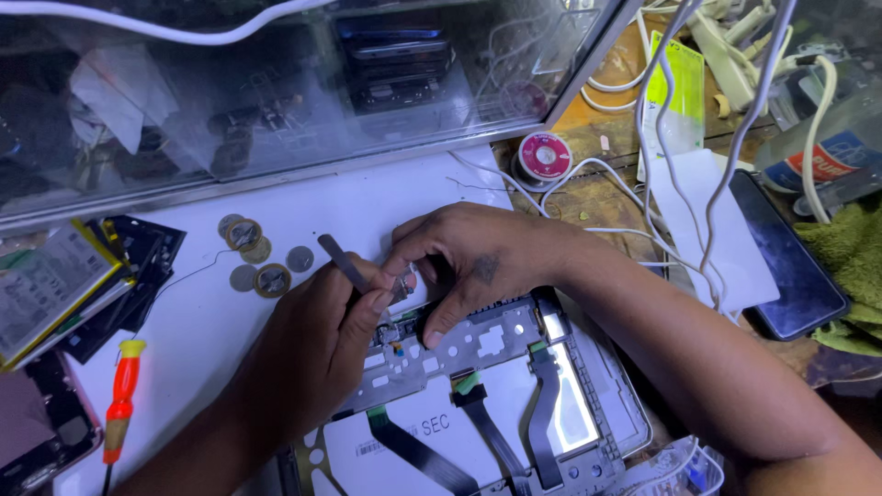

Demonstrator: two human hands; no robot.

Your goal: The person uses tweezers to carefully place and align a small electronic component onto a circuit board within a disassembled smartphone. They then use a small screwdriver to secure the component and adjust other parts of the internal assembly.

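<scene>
The opened tablet (478,404) lies flat on the white bench (202,321), back cover off, its long side running left to right. A silver metal frame (459,354) dotted with holes crosses its upper part. Below that sits a white battery pack (432,441), with three dark flat ribbon cables (487,427) running down over it, green tabs at their top ends. The grey metal tweezers (342,264) slant from upper left down to lower right, tip meeting a small metal part (400,291) just above the tablet's top edge.
</scene>
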